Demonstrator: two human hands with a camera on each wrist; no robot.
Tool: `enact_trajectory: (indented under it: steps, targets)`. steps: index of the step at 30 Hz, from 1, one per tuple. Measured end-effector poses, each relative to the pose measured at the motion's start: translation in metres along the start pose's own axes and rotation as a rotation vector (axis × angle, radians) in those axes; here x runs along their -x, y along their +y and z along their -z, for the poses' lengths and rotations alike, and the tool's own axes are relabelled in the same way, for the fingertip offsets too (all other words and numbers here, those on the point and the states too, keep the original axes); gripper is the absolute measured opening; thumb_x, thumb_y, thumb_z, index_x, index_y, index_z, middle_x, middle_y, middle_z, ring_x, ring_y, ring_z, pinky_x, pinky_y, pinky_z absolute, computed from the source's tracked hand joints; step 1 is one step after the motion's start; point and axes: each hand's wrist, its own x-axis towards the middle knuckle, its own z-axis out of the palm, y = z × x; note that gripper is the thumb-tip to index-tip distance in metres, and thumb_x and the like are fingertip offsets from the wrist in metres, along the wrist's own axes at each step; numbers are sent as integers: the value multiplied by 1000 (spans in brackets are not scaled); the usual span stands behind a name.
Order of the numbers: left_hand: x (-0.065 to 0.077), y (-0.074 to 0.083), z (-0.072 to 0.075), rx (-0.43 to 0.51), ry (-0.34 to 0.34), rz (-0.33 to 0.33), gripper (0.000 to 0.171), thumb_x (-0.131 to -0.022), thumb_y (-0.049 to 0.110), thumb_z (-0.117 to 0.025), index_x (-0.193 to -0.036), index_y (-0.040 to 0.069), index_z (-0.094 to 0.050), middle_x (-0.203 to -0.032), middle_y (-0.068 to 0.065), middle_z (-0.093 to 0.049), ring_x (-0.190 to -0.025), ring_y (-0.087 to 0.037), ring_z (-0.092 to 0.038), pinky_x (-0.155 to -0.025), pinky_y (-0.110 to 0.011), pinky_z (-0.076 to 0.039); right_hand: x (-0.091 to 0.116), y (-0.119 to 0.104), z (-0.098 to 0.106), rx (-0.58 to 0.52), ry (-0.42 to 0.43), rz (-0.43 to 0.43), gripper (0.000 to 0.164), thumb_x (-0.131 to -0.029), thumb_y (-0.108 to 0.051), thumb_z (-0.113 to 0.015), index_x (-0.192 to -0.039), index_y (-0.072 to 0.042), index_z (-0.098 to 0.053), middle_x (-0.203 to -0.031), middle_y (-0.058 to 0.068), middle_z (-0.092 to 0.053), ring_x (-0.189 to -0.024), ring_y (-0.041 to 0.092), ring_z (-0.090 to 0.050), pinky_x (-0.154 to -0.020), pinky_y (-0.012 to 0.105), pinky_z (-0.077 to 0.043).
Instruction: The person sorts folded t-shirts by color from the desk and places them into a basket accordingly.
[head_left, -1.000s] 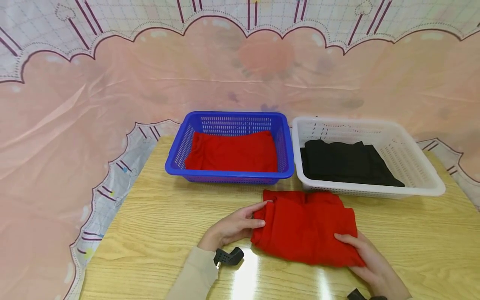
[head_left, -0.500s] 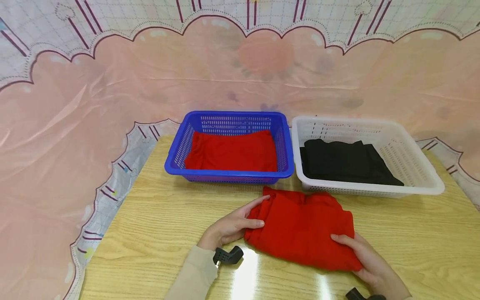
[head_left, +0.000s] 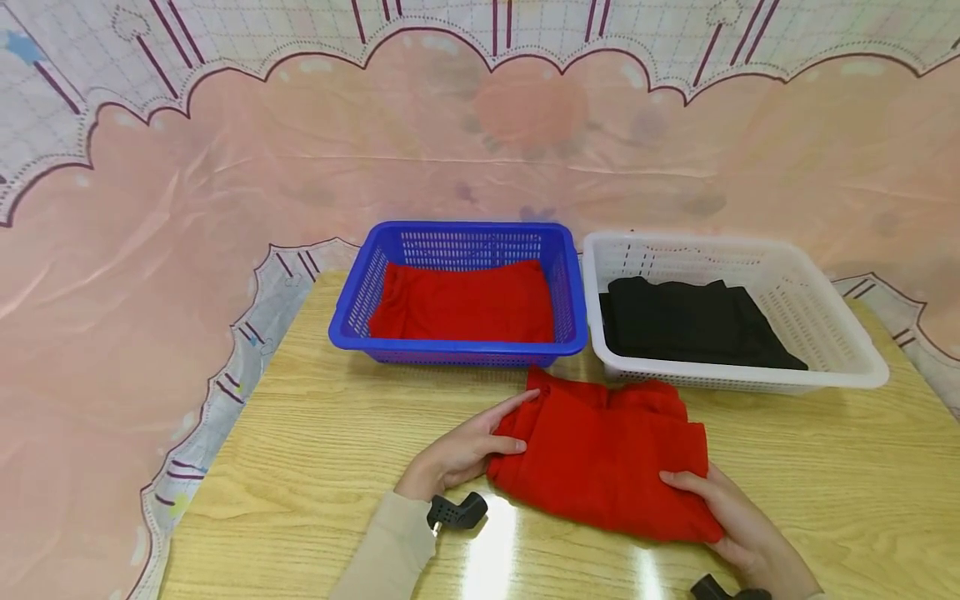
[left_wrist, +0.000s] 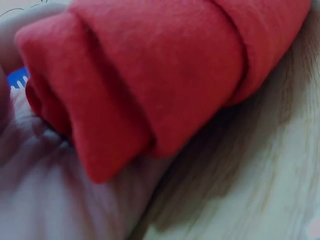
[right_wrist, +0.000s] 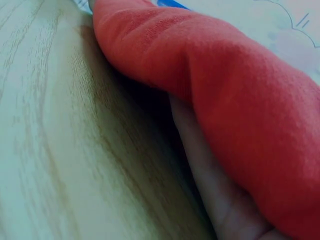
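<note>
A folded red cloth garment [head_left: 607, 467] lies between my two hands on the near side of the baskets. At its left end my left hand [head_left: 468, 450] grips it, thumb on top and other fingers along the far side and beneath. The right hand [head_left: 731, 517] holds the lower right corner, its thumb over the cloth and its fingers hidden underneath. In the left wrist view the layered red folds [left_wrist: 160, 70] rest against the palm. The right wrist view shows fingers [right_wrist: 205, 165] under the thick red roll, close over the wood.
Behind the cloth stands a blue basket [head_left: 457, 350] with a folded red cloth [head_left: 468, 304] inside. To its right is a white basket [head_left: 847, 333] holding folded black cloth [head_left: 675, 321]. Both are on a wooden table [head_left: 300, 467], with a patterned pink curtain [head_left: 450, 167] behind.
The red garment has shifted slightly left and toward me, its left end now deeper in the left hand. The right hand moved a little left with it. Both baskets stayed put.
</note>
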Motion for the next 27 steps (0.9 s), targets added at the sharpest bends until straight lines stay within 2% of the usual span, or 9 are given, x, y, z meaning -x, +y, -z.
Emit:
enact_trajectory:
  steps: [9, 17, 22, 27]
  targets:
    - [-2, 0, -2, 19, -3, 13, 67, -84, -5, -52, -139, 26, -30, -135, -11, -36, -116, -25, -44, -85, -41, -45, 4, -2, 1, 2, -10, 4, 44, -91, -12, -48, -128, -16, -24, -115, 0, -49, -102, 21, -53, -89, 42, -42]
    - [-5, -1, -4, 47, -37, -1, 63, -84, -5, -52, -139, 19, -31, -133, -13, -39, -116, -26, -45, -86, -43, -44, 9, -5, 4, -12, -9, 1, 41, -91, -11, -47, -126, -16, -27, -115, -1, -50, -103, 21, -53, -89, 42, -42]
    - [-11, -2, -10, 24, -24, 8, 62, -84, -4, -52, -138, 19, -32, -132, -11, -41, -114, -24, -46, -87, -40, -44, 14, -8, 10, -26, -23, 23, 36, -92, -9, -45, -124, -17, -31, -114, -2, -52, -101, 21, -55, -88, 41, -43]
    - [-10, 0, -12, -1, -7, 11, 64, -83, -3, -53, -138, 21, -32, -132, -11, -41, -113, -23, -46, -86, -40, -45, 14, -7, 12, -28, -56, 50, 32, -93, -8, -43, -122, -18, -35, -111, -3, -54, -100, 20, -56, -87, 42, -44]
